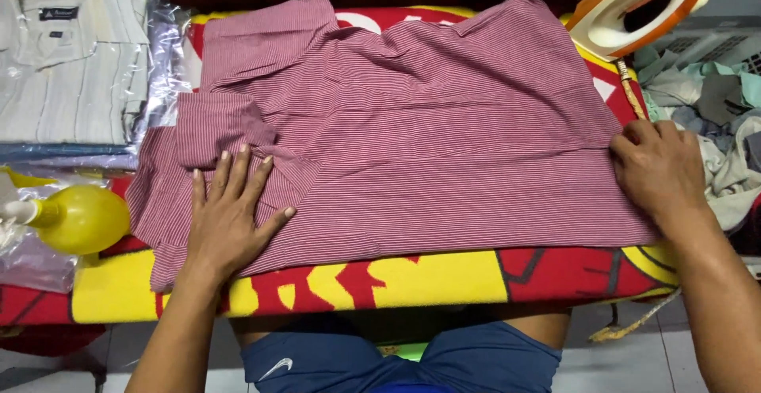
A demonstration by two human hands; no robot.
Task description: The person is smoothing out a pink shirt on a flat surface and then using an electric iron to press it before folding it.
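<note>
Shirt (412, 123) lies flat under left hand (230, 218) and right hand (658, 167).

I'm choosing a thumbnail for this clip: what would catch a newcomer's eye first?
The red-and-white striped shirt spread across the middle, pinned flat by the left hand near its collar end and the right hand at its right edge. Under it lies a loud red-and-yellow cover. An orange-and-white iron stands top right; a yellow spray bottle lies at left.

Red-yellow covered board (444, 278), pale tiled floor (602, 369).
</note>
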